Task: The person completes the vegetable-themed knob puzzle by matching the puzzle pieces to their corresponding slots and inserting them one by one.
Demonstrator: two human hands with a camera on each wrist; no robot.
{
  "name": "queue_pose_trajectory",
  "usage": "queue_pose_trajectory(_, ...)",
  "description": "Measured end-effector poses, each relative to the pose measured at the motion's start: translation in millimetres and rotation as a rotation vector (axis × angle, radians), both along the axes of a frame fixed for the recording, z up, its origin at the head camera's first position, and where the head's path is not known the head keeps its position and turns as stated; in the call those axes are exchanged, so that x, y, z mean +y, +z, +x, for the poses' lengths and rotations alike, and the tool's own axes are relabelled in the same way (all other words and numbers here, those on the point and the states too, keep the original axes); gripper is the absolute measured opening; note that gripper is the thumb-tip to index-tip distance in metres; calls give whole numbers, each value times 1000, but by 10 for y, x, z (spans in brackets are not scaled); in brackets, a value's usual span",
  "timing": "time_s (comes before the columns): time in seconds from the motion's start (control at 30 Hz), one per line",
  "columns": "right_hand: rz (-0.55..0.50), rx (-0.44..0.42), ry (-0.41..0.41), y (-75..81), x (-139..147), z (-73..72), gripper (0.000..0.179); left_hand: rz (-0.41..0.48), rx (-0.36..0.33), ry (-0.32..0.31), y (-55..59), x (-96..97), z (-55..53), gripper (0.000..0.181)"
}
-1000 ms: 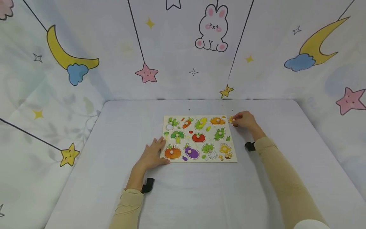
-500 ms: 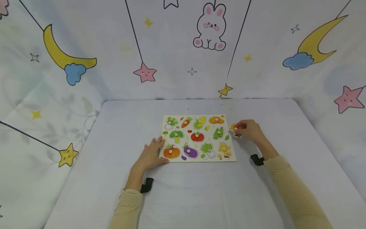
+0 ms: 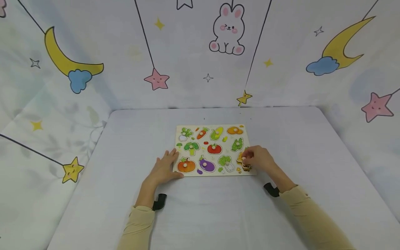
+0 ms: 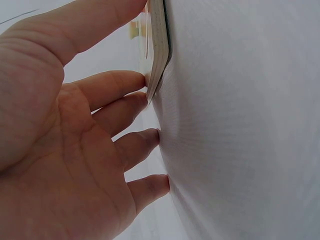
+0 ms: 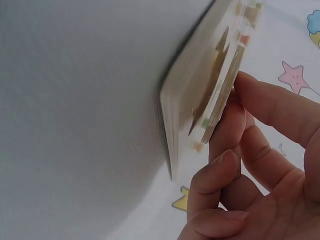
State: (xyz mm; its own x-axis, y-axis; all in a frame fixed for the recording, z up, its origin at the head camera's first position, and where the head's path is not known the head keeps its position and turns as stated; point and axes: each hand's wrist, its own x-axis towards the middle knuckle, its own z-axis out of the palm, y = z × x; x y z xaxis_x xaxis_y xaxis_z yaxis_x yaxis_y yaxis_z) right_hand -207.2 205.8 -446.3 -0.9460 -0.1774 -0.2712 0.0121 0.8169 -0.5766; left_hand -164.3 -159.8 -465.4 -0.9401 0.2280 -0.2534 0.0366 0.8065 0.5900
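A wooden vegetable peg puzzle board (image 3: 229,150) lies flat on the table. My right hand (image 3: 260,159) pinches a yellow mushroom puzzle piece (image 3: 240,159) between thumb and fingers, over the mushroom picture in the board's lower right corner. In the right wrist view the piece (image 5: 225,95) shows edge-on, tilted, with a gap between it and the board. My left hand (image 3: 164,168) rests at the board's left edge, its fingers spread; in the left wrist view the thumb and fingertips lie along that edge (image 4: 159,55).
Other knobbed pieces sit on the board, among them a pumpkin (image 3: 186,166), an eggplant (image 3: 207,164) and a tomato (image 3: 214,149). A white cloth covers the table (image 3: 206,215). Behind it hangs a printed backdrop (image 3: 187,41) with moons and stars.
My right hand has carried the mushroom piece from beside the board's upper right corner, down and left, to over the lower right corner. My left hand stays at the left edge.
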Motion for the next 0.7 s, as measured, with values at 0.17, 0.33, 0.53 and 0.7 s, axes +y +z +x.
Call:
queue_pose_trajectory(0.17,22,-5,-2,4,-31,55,11,11,1,-1,21,28,2,91)
queue_pose_trajectory(0.33,40,15,11,13,-11,79,10,6,7,-4,35,43,-7,91)
queue_pose_trajectory(0.53,54,-4,13,-3,18,67,11,1,6,-6,35,49,-20,91)
queue_pose_trajectory(0.7,65,-17,43,-18,21,51,11,-7,5,-8,47,48,-21,91)
